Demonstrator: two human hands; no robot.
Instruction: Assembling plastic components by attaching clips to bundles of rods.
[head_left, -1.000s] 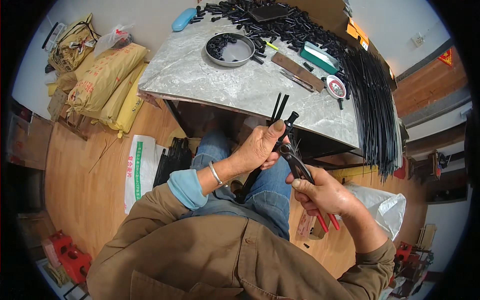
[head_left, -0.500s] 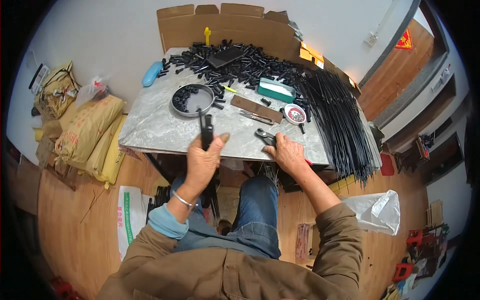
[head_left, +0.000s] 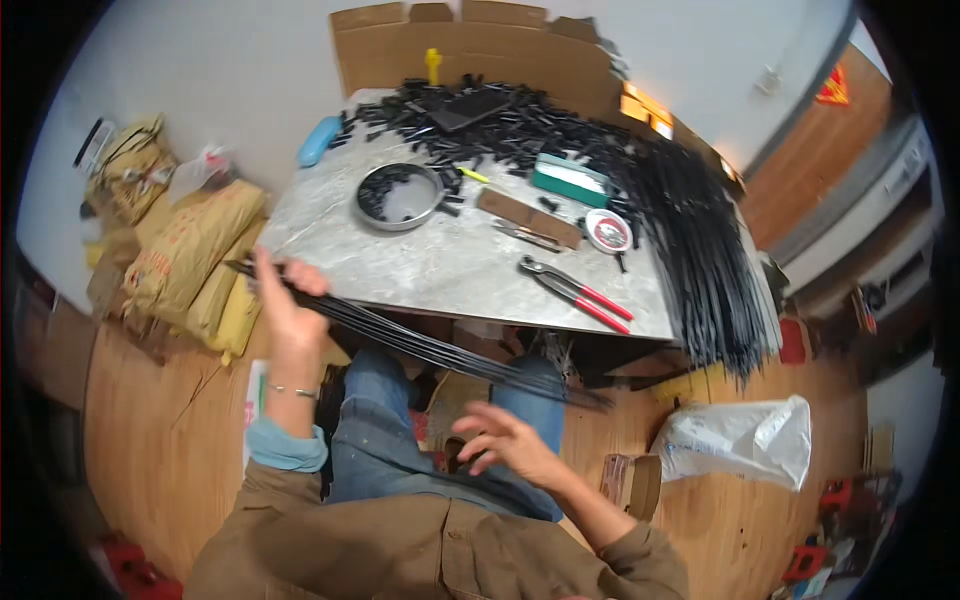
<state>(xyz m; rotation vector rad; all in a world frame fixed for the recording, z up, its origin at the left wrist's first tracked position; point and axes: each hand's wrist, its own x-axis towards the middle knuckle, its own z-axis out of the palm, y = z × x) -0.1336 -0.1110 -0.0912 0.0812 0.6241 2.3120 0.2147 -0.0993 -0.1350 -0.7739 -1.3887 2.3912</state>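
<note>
My left hand (head_left: pixel 292 310), at the table's front left corner, is closed around a bundle of long thin black strips (head_left: pixel 430 350). The bundle slants down to the right across my lap, and its far end is blurred. Over my thighs, my right hand (head_left: pixel 510 442) hangs below the bundle with its fingers apart and nothing in them. A pair of pincers (head_left: pixel 575 294) with red handles lies on the table near the front edge. Whether the strips are wire or plastic I cannot make out.
On the table (head_left: pixel 320 235) are a round metal pan (head_left: pixel 440 205) with small black parts, a green box (head_left: pixel 560 185), tweezers (head_left: pixel 530 237) and a white dish (head_left: pixel 608 231). A heap of black pieces (head_left: pixel 560 125) lies behind; more long strips (head_left: pixel 705 260) cover the right side. Sacks (head_left: pixel 190 240) are stacked left.
My right hand has let go of the pincers, leaving them on the table, and drawn back over my lap. My left hand has moved left, and the bundle has swung from upright to slanting across.
</note>
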